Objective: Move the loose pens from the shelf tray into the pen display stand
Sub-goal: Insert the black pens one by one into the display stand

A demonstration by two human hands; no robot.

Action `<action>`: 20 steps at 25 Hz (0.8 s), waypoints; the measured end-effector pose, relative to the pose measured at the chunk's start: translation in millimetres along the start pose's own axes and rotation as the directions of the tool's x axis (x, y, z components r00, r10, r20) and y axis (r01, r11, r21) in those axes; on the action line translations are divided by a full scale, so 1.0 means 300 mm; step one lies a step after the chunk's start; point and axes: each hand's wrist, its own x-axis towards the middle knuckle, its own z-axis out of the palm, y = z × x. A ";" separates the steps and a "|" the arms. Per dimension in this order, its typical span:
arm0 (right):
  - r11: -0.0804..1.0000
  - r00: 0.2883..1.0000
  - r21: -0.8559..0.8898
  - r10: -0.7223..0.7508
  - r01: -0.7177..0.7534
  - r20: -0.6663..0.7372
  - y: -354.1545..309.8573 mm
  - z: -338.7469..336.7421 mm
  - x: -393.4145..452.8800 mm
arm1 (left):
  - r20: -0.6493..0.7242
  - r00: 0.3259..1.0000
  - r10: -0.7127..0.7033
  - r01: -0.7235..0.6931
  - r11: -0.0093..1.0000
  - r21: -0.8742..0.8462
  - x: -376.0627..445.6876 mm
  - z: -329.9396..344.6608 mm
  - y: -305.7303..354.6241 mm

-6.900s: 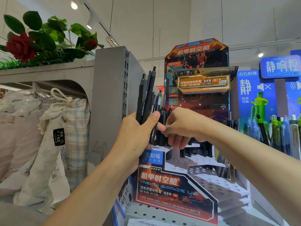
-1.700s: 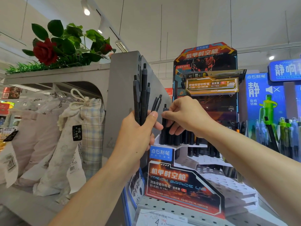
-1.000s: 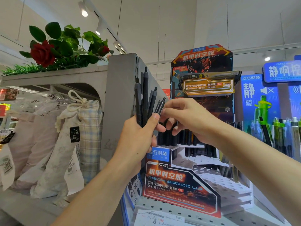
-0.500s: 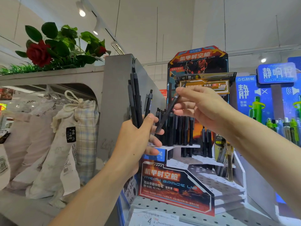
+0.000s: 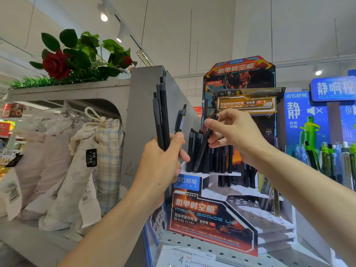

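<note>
Item 1, left hand (image 5: 161, 157): I log it raised in front of the grey shelf end panel (image 5: 142, 116), fingers and thumb wrapped round a bundle of black pens (image 5: 162, 116). Their long axes run near vertical, clicker ends up; one shorter pen (image 5: 181, 119) leans right of the rest.

Item 2, right hand (image 5: 233, 132): thumb and fingers pinch a single black pen (image 5: 205, 145) near its upper end. Its axis is tilted, top toward the upper right, tip down and left, ending at the top tier of the pen display stand (image 5: 212, 214) among the pens already standing there (image 5: 221, 157). I cannot tell whether the tip is seated in a hole.

Item 3, stand: stepped, perforated white tiers, orange and dark header card, lower tiers mostly bare.

Item 4, surroundings: cloth drawstring bags (image 5: 86, 162) to the left, artificial rose (image 5: 55, 64) above, green and blue pens (image 5: 331, 160) at far right.
</note>
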 end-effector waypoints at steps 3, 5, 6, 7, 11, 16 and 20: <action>0.995 0.999 -0.091 -0.038 0.037 -0.014 0.007 0.012 0.001 | 0.016 1.000 0.014 -0.015 0.999 0.038 -0.004 -0.008 0.004; 0.990 0.998 -0.131 -0.058 0.055 -0.017 0.010 0.017 0.002 | 0.014 1.000 0.026 -0.026 0.998 0.051 -0.009 -0.013 0.006; 0.988 0.998 -0.142 -0.064 0.061 -0.016 0.010 0.019 0.002 | 0.014 0.999 0.031 -0.032 0.998 0.055 -0.012 -0.013 0.005; 0.987 0.998 -0.147 -0.069 0.067 -0.012 0.010 0.020 0.003 | 0.015 0.999 0.033 -0.034 0.998 0.062 -0.015 -0.013 0.003; 0.985 0.997 -0.152 -0.078 0.078 0.011 0.009 0.029 0.003 | 0.009 1.000 0.027 -0.027 0.995 0.094 -0.026 -0.008 -0.008; 0.959 0.996 -0.274 -0.050 0.068 0.075 0.035 0.058 -0.006 | -0.020 1.000 -0.022 0.021 0.999 -0.024 -0.028 -0.001 -0.016; 0.957 0.995 -0.289 -0.001 0.031 0.101 0.044 0.069 -0.002 | -0.011 1.000 -0.011 0.011 1.000 -0.022 -0.032 0.002 -0.020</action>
